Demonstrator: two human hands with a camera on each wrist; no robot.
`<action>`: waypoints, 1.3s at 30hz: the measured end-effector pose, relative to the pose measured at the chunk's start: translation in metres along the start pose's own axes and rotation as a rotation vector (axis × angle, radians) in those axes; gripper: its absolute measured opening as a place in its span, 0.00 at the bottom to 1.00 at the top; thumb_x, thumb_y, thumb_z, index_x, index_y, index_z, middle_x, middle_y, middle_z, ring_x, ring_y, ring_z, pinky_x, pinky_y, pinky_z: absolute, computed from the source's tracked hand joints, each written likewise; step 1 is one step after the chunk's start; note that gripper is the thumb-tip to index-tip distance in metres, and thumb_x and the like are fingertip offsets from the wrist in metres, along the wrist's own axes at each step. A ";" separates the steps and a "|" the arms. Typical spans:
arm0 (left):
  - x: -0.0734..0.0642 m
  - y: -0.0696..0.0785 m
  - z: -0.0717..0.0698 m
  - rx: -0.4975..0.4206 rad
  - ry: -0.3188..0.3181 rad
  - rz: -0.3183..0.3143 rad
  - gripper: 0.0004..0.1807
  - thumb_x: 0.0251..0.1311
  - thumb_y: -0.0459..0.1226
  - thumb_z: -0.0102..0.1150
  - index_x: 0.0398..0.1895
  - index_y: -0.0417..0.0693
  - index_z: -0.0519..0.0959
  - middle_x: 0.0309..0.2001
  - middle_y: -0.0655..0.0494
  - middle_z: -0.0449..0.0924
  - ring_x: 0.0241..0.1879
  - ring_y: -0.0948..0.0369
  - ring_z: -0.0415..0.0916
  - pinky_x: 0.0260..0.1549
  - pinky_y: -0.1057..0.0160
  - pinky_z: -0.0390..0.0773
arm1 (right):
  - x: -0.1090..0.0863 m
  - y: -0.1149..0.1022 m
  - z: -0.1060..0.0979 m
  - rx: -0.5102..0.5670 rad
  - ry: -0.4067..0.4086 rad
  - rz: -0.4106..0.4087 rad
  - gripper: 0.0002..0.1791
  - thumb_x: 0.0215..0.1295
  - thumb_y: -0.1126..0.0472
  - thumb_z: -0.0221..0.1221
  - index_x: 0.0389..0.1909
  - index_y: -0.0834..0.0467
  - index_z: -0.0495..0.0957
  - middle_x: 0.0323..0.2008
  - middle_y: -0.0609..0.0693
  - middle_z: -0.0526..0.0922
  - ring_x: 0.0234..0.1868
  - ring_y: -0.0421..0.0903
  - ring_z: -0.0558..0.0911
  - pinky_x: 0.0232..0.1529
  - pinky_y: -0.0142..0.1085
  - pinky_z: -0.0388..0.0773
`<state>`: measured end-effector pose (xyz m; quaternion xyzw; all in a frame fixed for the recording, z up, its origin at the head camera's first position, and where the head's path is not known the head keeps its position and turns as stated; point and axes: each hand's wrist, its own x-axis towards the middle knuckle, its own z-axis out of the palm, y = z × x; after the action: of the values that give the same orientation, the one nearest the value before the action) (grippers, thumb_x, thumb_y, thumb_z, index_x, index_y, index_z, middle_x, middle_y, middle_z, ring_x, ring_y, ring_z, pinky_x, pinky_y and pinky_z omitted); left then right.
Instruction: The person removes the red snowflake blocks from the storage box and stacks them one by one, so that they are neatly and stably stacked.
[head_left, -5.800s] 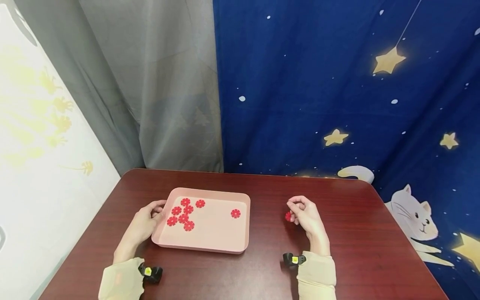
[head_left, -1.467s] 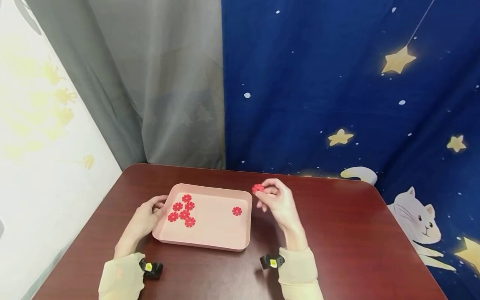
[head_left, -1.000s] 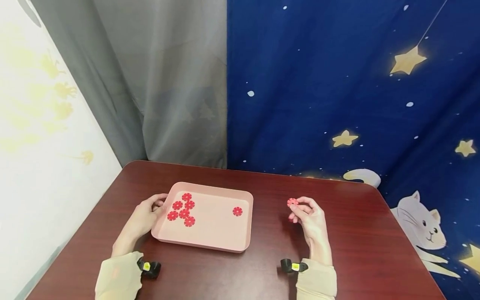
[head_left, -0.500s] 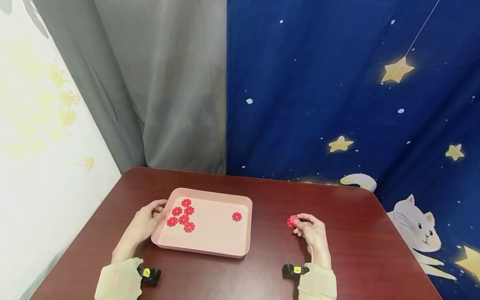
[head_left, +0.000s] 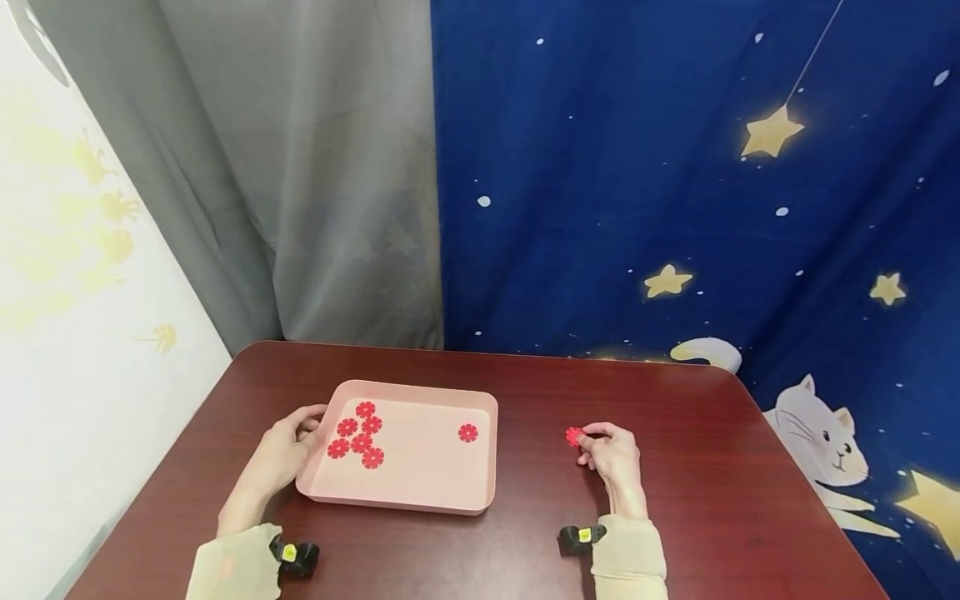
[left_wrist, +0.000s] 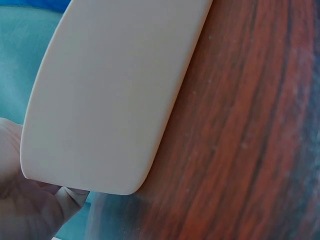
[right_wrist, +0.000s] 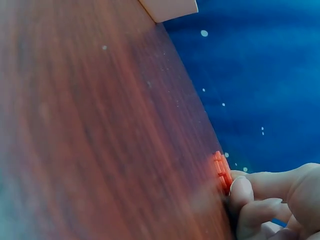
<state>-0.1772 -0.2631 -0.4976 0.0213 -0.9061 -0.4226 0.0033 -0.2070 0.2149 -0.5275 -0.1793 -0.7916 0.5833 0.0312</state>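
A pale pink tray (head_left: 420, 500) lies on the table in the head view, holding several red flower-shaped discs (head_left: 362, 442) clustered at its left and one lone disc (head_left: 468, 432) near its right wall. My left hand (head_left: 281, 450) grips the tray's left end; in the left wrist view that hand (left_wrist: 30, 205) is at the tray's corner, its fingers partly hidden. Right of the tray, my right hand (head_left: 615, 458) pinches red flower-shaped discs (head_left: 573, 437) between thumb and fingertips, low over the table. Edge-on in the right wrist view, the pinched discs (right_wrist: 222, 172) look like a short stack.
The dark red-brown table (head_left: 525, 550) has a rounded far edge. Behind it hang a grey curtain (head_left: 360, 250) and a blue star-patterned curtain (head_left: 570, 250). A black wrist camera (head_left: 576, 540) sits at the right cuff, another (head_left: 300, 558) at the left.
A disc has left the tray's left group. My right hand carried it from the tray's far right corner out to the right and down, onto the other disc there. The left hand stayed put.
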 end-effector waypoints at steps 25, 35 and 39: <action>0.002 -0.002 0.002 -0.018 0.005 -0.014 0.23 0.69 0.34 0.54 0.66 0.40 0.68 0.44 0.45 0.75 0.38 0.53 0.72 0.33 0.64 0.74 | -0.001 0.002 -0.006 0.145 -0.071 0.068 0.15 0.67 0.75 0.51 0.53 0.73 0.66 0.22 0.57 0.77 0.14 0.42 0.77 0.16 0.28 0.70; 0.001 -0.001 0.001 -0.024 -0.001 -0.033 0.23 0.70 0.34 0.54 0.67 0.40 0.67 0.45 0.44 0.74 0.40 0.53 0.72 0.34 0.64 0.75 | -0.001 0.001 -0.006 0.158 -0.073 0.058 0.14 0.66 0.76 0.52 0.51 0.72 0.65 0.23 0.57 0.77 0.14 0.43 0.77 0.16 0.29 0.70; 0.002 0.000 0.002 -0.023 -0.001 -0.031 0.23 0.70 0.34 0.54 0.66 0.40 0.67 0.45 0.44 0.74 0.39 0.53 0.72 0.33 0.64 0.75 | -0.005 -0.006 -0.007 0.162 -0.066 0.044 0.12 0.68 0.74 0.51 0.50 0.71 0.66 0.22 0.56 0.76 0.14 0.43 0.76 0.16 0.29 0.70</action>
<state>-0.1791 -0.2620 -0.4992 0.0351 -0.9008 -0.4328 -0.0036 -0.2023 0.2180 -0.5191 -0.1744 -0.7383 0.6515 0.0068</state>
